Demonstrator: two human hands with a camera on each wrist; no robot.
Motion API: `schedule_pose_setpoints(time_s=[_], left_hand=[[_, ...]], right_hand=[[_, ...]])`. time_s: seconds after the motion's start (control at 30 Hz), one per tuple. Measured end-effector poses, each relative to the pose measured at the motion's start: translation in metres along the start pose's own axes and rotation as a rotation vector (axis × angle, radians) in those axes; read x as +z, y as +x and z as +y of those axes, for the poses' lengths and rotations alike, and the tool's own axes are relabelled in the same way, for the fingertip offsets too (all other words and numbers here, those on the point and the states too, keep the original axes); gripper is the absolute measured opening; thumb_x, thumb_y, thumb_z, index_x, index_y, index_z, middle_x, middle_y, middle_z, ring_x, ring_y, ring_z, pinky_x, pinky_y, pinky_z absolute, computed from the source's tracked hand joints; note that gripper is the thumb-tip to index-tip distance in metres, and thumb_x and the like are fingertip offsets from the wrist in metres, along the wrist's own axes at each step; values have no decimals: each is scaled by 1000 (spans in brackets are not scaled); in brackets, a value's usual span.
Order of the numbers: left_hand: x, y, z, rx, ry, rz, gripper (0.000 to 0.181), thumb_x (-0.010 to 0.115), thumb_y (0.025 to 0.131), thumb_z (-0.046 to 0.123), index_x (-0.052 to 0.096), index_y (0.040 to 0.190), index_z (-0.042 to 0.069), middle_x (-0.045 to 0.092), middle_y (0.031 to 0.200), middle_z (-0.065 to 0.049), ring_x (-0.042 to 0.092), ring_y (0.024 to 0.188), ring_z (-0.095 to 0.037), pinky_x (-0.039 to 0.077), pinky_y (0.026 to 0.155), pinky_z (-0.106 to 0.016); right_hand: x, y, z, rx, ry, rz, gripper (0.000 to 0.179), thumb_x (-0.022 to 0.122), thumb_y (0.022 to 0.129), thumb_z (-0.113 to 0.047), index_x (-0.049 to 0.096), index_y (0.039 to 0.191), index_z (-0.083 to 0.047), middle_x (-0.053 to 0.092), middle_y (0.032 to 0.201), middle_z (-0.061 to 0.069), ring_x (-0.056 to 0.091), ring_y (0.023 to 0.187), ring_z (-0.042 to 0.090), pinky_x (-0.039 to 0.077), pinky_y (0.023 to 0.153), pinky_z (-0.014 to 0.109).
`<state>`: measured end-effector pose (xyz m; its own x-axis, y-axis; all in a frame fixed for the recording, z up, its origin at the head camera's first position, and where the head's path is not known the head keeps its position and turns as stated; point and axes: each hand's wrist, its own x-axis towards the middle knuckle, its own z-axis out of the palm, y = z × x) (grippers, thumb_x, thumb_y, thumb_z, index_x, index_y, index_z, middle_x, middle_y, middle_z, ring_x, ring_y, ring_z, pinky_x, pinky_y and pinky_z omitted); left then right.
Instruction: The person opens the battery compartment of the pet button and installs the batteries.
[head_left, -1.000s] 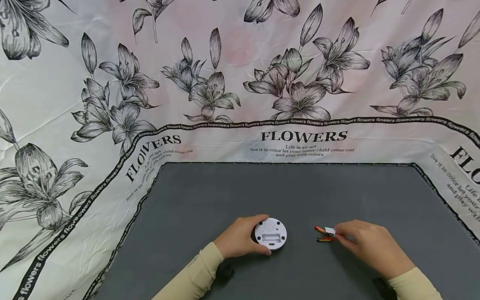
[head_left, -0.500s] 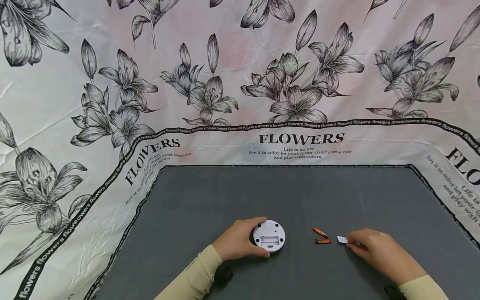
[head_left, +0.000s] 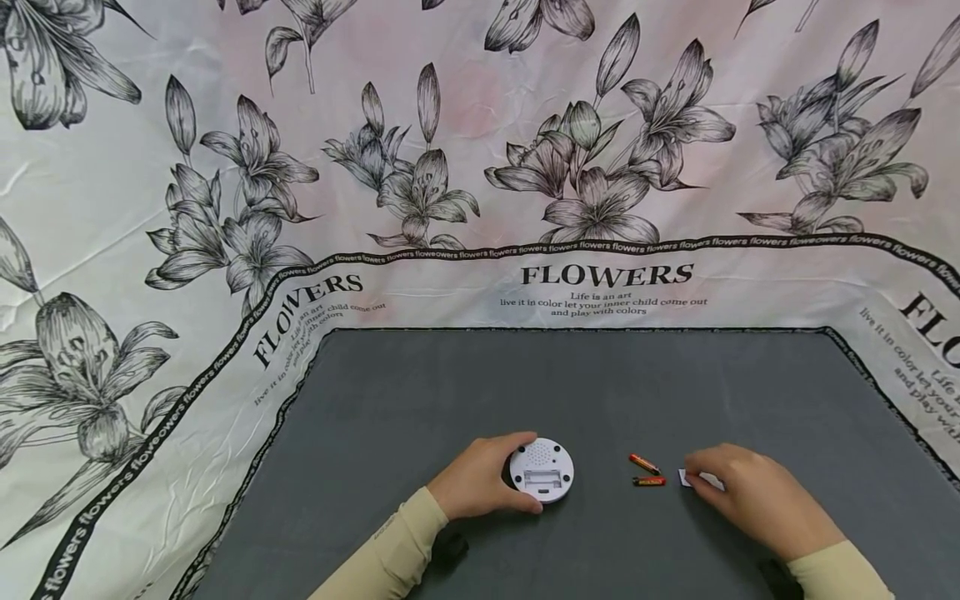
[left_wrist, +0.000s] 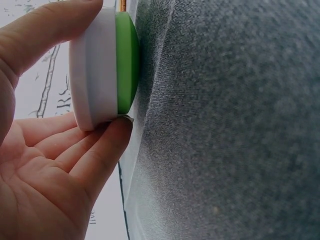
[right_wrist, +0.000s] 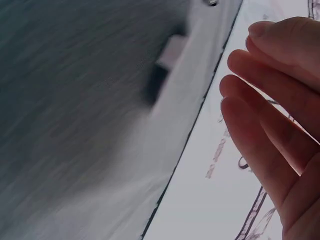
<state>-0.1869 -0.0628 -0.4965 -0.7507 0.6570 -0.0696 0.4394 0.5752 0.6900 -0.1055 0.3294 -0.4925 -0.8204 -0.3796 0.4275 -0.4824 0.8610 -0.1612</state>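
Observation:
My left hand [head_left: 474,477] grips a round white device [head_left: 542,454] by its left side, thumb and fingers around the edge. Its upturned face has speaker holes, several dark feet and an uncovered battery compartment. In the left wrist view, the device's green part [left_wrist: 127,65] faces the grey table. My right hand [head_left: 757,498] is over a small white battery cover [head_left: 684,477], partly hidden beneath the fingers. The right wrist view shows the cover [right_wrist: 173,51] on the table, apart from the relaxed fingers [right_wrist: 250,130]. Two red-and-black batteries [head_left: 644,463] lie between the hands.
A dark grey table surface [head_left: 570,383] spreads beneath everything. Around it runs a pale cloth border [head_left: 435,292] printed with lettering and lilies.
My right hand has drawn the battery cover rightward, away from the batteries, and let it go on the table. The left hand keeps its hold on the device in place.

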Motion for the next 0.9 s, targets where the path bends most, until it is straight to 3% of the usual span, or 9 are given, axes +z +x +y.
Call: schedule_pose_setpoints(time_s=[0.17, 0.37, 0.53, 0.9], left_hand=[[-1, -1, -1, -5, 32, 14, 99, 97, 79, 48, 52, 161, 15, 69, 145, 3, 64, 118, 0, 55, 102, -26], [0, 0, 0, 0, 71, 32, 98, 98, 78, 48, 54, 159, 17, 69, 144, 5, 64, 118, 1, 53, 104, -24], [-1, 0, 2, -18, 51, 22, 98, 98, 78, 47, 54, 160, 17, 68, 146, 6, 63, 120, 1, 53, 105, -24], [-1, 0, 1, -12, 48, 9, 97, 98, 79, 45, 53, 160, 16, 68, 146, 5, 63, 120, 2, 53, 104, -23]], right_hand=[[4, 21, -12, 8, 11, -36, 29, 95, 78, -11, 78, 87, -32, 69, 86, -25, 64, 79, -3, 55, 63, 25], [13, 38, -22, 159, 43, -207, 16, 91, 87, -20, 81, 89, -33, 73, 88, -22, 68, 81, 3, 57, 67, 29], [21, 46, -25, 216, 72, -308, 10, 89, 90, -25, 81, 91, -32, 72, 87, -21, 63, 78, 1, 55, 67, 31], [32, 52, -27, 207, 41, -303, 12, 90, 89, -24, 80, 91, -31, 68, 87, -19, 65, 80, 6, 58, 69, 36]])
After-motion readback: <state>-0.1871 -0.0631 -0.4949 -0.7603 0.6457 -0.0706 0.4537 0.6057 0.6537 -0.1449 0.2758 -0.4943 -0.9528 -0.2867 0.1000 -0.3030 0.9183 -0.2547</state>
